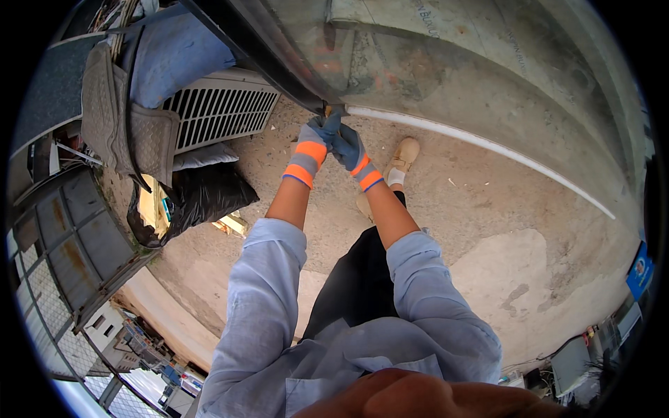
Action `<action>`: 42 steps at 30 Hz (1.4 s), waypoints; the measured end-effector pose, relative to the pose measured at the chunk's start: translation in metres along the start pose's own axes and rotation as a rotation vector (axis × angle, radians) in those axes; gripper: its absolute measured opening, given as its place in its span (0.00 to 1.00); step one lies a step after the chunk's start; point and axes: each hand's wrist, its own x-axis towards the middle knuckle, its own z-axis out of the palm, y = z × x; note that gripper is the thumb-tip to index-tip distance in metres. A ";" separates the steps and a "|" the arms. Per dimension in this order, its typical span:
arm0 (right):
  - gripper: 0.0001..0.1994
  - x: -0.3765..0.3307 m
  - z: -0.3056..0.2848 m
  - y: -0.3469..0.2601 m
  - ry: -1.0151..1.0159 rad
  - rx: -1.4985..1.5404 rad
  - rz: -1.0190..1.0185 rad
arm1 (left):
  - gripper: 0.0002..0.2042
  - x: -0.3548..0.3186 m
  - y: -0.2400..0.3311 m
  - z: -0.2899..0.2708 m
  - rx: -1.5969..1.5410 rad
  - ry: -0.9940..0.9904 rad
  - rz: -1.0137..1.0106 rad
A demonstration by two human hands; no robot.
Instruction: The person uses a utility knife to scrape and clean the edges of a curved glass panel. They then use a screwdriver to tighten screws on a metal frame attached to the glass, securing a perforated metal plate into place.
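Observation:
Both my hands wear grey gloves with orange cuffs and meet at the lower edge of a large glass pane (432, 63). My left hand (315, 136) and my right hand (346, 144) are closed together on a small tool (329, 109) with a yellowish tip. The tool presses where the black rubber seal (279, 66) ends and a white strip (481, 143) runs on along the pane's rim. Fingers hide most of the tool.
A white slatted grille (219, 108) lies to the left, with grey rubber mats (129, 118) and blue cloth on it. A black plastic bag (202, 195) sits on the concrete floor (488, 230). My beige shoe (402, 157) stands below the pane. Clutter lies at lower right.

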 end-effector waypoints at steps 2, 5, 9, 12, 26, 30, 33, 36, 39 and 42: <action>0.13 0.000 -0.002 0.002 0.004 -0.008 0.016 | 0.20 0.006 -0.006 0.001 -0.005 0.022 0.028; 0.13 0.002 -0.011 0.008 0.006 -0.070 0.000 | 0.20 0.004 -0.004 0.005 -0.023 0.004 0.025; 0.15 0.003 -0.015 0.016 0.030 0.010 0.041 | 0.21 0.019 -0.018 0.007 -0.037 0.029 -0.007; 0.18 0.001 -0.016 0.015 0.049 0.024 0.095 | 0.22 0.032 -0.031 0.005 0.027 0.026 -0.067; 0.12 0.011 -0.030 0.025 0.062 -0.049 0.050 | 0.25 0.065 -0.058 0.009 0.162 0.066 -0.001; 0.13 0.011 -0.035 0.020 0.040 -0.163 0.050 | 0.23 0.058 -0.057 0.014 -0.025 0.016 0.100; 0.14 0.010 -0.038 0.022 0.042 -0.133 0.057 | 0.22 0.055 -0.053 0.019 -0.003 0.034 0.030; 0.15 0.010 -0.049 0.029 0.035 -0.157 0.109 | 0.21 0.060 -0.058 0.020 0.005 0.025 0.026; 0.16 0.011 -0.060 0.039 0.018 -0.125 0.099 | 0.22 0.061 -0.059 0.020 0.027 -0.008 -0.048; 0.15 0.011 -0.053 0.038 0.041 -0.112 0.075 | 0.23 0.071 -0.070 0.017 0.119 0.037 0.056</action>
